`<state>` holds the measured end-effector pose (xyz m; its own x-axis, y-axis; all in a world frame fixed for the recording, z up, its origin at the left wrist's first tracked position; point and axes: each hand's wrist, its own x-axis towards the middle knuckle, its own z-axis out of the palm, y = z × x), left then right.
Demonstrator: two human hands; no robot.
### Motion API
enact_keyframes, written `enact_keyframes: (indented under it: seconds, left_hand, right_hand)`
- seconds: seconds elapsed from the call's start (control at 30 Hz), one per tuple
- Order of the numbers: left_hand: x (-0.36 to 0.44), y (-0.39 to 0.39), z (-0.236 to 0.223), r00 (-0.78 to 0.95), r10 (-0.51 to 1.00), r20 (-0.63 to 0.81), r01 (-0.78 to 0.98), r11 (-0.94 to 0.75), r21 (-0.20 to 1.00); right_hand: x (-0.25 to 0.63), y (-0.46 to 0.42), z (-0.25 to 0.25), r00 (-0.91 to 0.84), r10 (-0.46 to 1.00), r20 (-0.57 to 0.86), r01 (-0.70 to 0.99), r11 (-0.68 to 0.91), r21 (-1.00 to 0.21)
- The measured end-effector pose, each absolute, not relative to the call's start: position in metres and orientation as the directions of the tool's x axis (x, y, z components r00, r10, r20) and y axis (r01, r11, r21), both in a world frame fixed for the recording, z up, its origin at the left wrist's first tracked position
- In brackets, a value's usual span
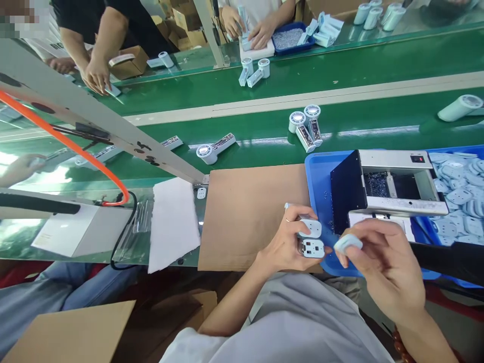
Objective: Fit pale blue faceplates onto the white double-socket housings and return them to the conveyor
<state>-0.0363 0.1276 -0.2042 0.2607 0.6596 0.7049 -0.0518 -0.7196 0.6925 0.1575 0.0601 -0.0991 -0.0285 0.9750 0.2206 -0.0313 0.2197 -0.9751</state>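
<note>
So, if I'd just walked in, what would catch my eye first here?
Probably the bright orange hose slanting across the left side. Next, the wearer's bare hands right of centre: the left hand holds two pale blue parts, and the right hand's fingers pinch a small pale cap. At far right, a heap of pale plates lies beside a silver-and-black machine.

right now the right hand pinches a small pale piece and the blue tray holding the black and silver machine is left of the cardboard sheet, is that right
Not left: in the head view, the blue tray holding the black and silver machine is right of the cardboard sheet. The right hand does pinch a small pale piece.
</note>
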Motion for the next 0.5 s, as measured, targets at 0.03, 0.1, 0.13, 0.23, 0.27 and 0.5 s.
enact_keyframes:
  seconds: [0.03, 0.1, 0.13, 0.23, 0.27, 0.5]
  left_hand:
    - [-0.036, 0.128, -0.205, 0.25, 0.66, 0.709, -0.062, -0.72, 0.692]
    - [-0.035, 0.128, -0.207, 0.219, 0.659, 0.72, -0.088, -0.721, 0.687]
    - [-0.034, 0.127, -0.209, 0.206, 0.656, 0.726, -0.103, -0.723, 0.683]
    - [-0.034, 0.126, -0.213, 0.218, 0.639, 0.738, -0.121, -0.733, 0.67]
    - [-0.034, 0.126, -0.214, 0.23, 0.638, 0.735, -0.114, -0.733, 0.671]
    - [-0.035, 0.122, -0.213, 0.245, 0.661, 0.709, -0.125, -0.704, 0.699]
  right_hand:
    - [0.159, 0.058, -0.099, 0.007, 0.972, 0.235, 0.031, 0.234, -0.972]
    - [0.16, 0.058, -0.097, 0.043, 0.968, 0.248, 0.125, 0.241, -0.963]
    - [0.16, 0.059, -0.095, 0.019, 0.97, 0.241, 0.147, 0.236, -0.961]
    - [0.155, 0.068, -0.09, -0.118, 0.983, 0.142, 0.116, 0.156, -0.981]
    - [0.152, 0.07, -0.089, -0.143, 0.984, 0.109, 0.089, 0.123, -0.988]
    - [0.125, 0.057, -0.101, -0.048, 0.956, 0.288, 0.241, 0.291, -0.926]
